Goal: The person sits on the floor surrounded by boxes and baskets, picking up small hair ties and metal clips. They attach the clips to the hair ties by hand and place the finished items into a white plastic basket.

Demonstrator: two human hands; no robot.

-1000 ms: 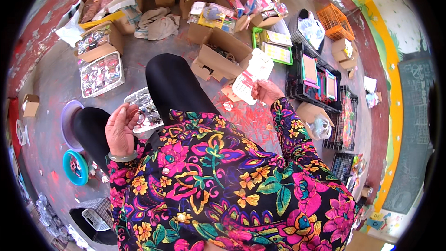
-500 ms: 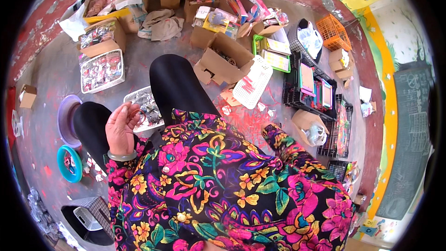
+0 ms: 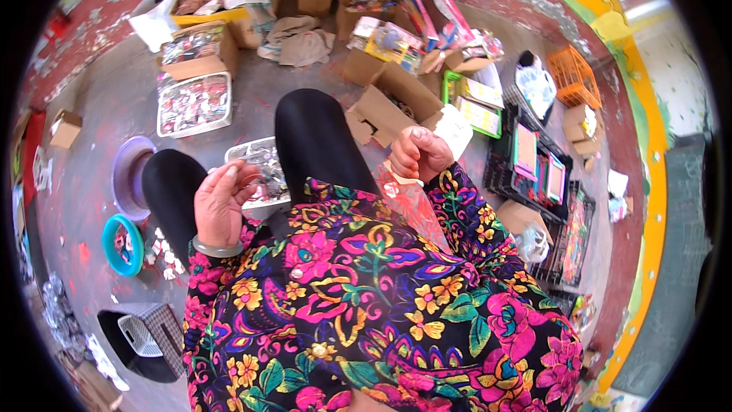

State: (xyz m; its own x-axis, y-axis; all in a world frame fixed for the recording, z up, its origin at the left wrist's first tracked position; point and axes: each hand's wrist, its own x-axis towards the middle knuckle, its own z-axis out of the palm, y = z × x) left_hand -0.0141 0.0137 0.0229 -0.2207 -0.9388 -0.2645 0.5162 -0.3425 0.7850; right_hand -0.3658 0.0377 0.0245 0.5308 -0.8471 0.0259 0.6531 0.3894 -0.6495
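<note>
A: Where do we have the small piece, and how are our hands set?

B: Our left hand (image 3: 217, 206) pinches what looks like a thin, dark reddish, round loop (image 3: 250, 181) between thumb and fingertips. Our right hand (image 3: 419, 154) is raised with its fingers curled, well apart from the left; we can't tell whether anything sits inside it.

A: How do we judge the loop to handle?

B: Very light, we'd say, so thin that our fingers would hardly feel it. Stiff or stretchy, we can't tell, as it is blurred and half hidden. If its surface is smooth, it could turn or slip in the pinch.

A: Then where do we take hold?

B: On its rim, thumb against fingertips, with the middle free. We'd go gently: squeezed flat, it might bend or snap if brittle.

A: And around our hands?

B: Just beyond the left one, a white, rectangular plastic basket (image 3: 242, 146) of small mixed pieces. Just beyond the right, an open, brown cardboard box (image 3: 377, 113); nearer to us than that hand, thin red scraps (image 3: 412, 202) on the floor.
</note>
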